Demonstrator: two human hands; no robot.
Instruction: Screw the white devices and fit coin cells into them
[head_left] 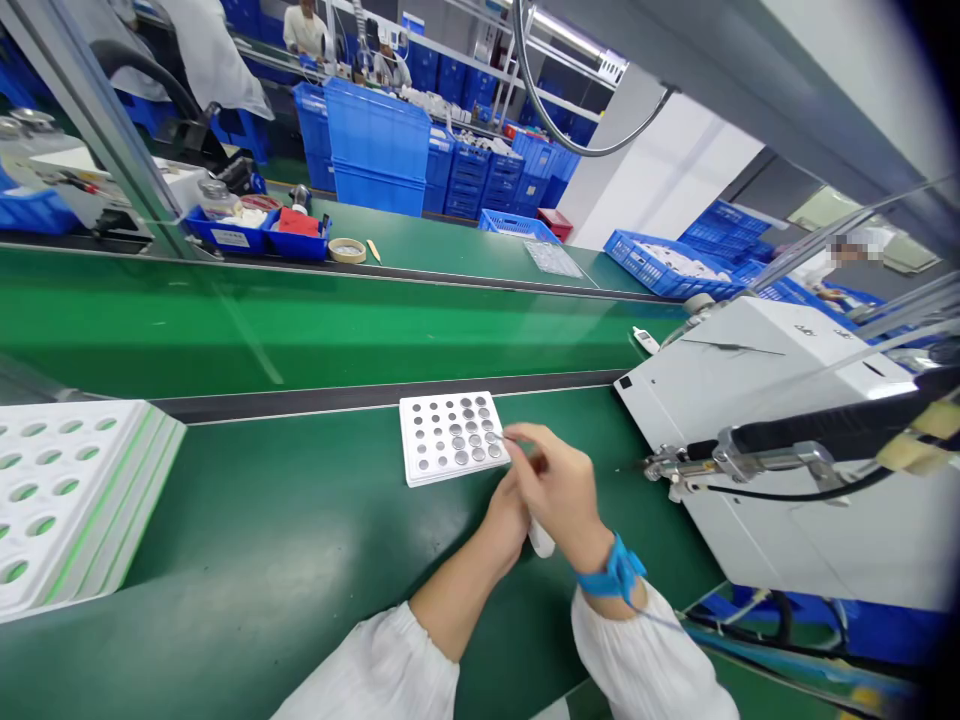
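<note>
A white tray [412,466] with rows of round holes lies on the green bench. Flat silver discs [460,457], like button cells, fill several of its holes on the right side. At the tray's right edge my right hand [559,485] pinches thumb and forefinger on what looks like one small silver disc, partly covered by the fingertips. A blue strap is around that wrist. Beneath it, my left hand [506,520] is closed around a smooth white piece [541,540]; most of the piece and the left fingertips are hidden behind my right hand.
Stacked white trays [142,490] with large round holes stand at the left. A green conveyor belt [360,340] runs behind the bench. On the right are a white machine [780,400] and a metal-and-black tool [720,462]. Blue bins [259,232] sit beyond the belt.
</note>
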